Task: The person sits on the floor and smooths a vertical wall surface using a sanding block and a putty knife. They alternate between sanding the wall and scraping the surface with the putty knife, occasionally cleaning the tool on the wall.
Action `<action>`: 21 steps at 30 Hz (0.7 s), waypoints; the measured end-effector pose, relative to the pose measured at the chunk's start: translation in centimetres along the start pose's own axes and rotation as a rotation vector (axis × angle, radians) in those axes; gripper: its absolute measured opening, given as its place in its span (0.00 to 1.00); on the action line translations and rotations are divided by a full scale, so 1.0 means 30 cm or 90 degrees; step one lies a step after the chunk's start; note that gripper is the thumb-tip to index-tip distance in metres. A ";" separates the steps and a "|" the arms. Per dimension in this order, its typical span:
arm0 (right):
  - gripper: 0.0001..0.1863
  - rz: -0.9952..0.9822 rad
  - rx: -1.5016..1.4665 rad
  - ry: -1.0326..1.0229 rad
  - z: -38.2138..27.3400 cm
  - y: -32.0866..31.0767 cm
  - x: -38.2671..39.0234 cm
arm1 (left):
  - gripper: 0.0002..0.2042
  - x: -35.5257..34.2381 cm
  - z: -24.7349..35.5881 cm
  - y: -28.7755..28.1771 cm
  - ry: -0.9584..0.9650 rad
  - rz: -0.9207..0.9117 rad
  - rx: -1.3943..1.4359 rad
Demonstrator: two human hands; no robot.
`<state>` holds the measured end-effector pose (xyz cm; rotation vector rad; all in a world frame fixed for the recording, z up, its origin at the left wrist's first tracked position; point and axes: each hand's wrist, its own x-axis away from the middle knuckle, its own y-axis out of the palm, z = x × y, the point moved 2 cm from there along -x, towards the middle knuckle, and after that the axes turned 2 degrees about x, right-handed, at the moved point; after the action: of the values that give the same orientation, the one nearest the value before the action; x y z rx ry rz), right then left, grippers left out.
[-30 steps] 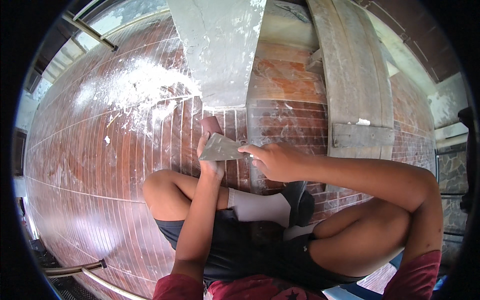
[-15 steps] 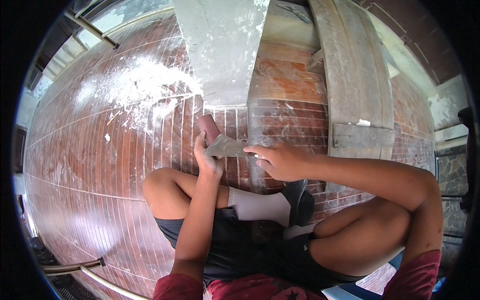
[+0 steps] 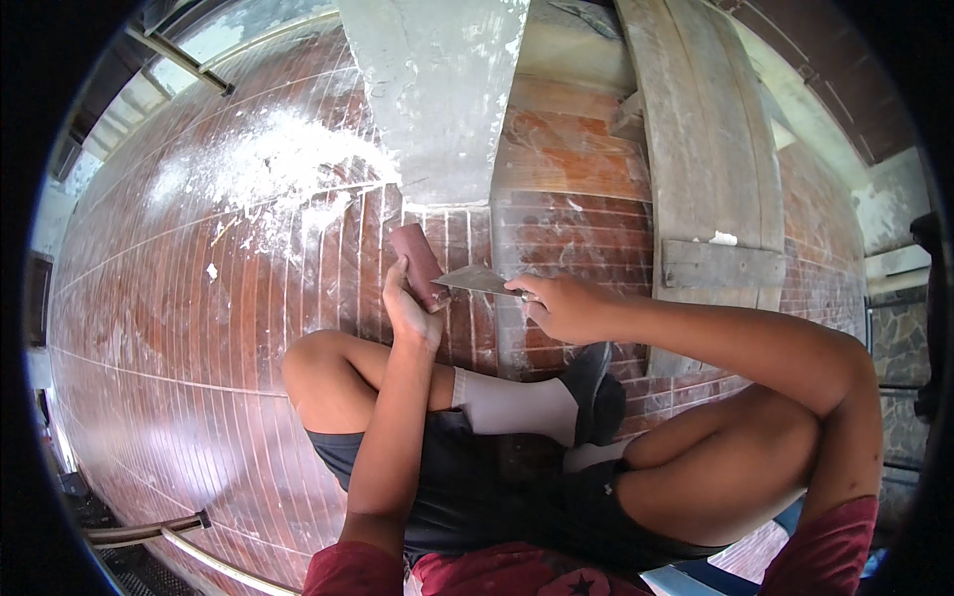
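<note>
My left hand (image 3: 410,310) is closed round the lower part of a reddish-brown block (image 3: 419,260) that looks wrapped in sandpaper. In my right hand (image 3: 568,306) is a putty knife (image 3: 475,279) with a wide, thin metal blade, its handle mostly covered by my fingers. The blade points left, and one corner reaches the lower end of the block; whether they touch I cannot tell. Both hands are above my crossed legs, just in front of a grey plastered pillar (image 3: 442,109).
White powder (image 3: 273,164) lies on the red tiled floor (image 3: 149,288) left of the pillar. A long wooden board (image 3: 701,129) stands to the right, with a crosspiece (image 3: 720,266) near its lower end. Metal tubes (image 3: 179,55) show at the far left.
The putty knife and my right hand have shifted right and slightly away, uncovering the lower part of the block. My left hand has barely moved and keeps its hold.
</note>
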<state>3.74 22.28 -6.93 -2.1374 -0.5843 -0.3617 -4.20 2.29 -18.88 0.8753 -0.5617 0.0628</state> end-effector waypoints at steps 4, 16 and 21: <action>0.23 -0.006 -0.021 0.003 0.011 0.002 -0.008 | 0.19 -0.008 0.001 -0.007 0.000 -0.006 0.004; 0.24 -0.048 -0.082 0.033 0.073 0.013 -0.047 | 0.18 -0.003 0.008 0.009 -0.002 0.007 0.020; 0.24 -0.006 -0.116 0.107 0.142 0.002 -0.079 | 0.18 0.014 0.009 0.021 -0.018 -0.039 0.015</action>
<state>1.98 25.05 -10.52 -2.2510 -0.4798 -0.6128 -4.14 2.44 -18.08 0.9165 -0.5618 0.0014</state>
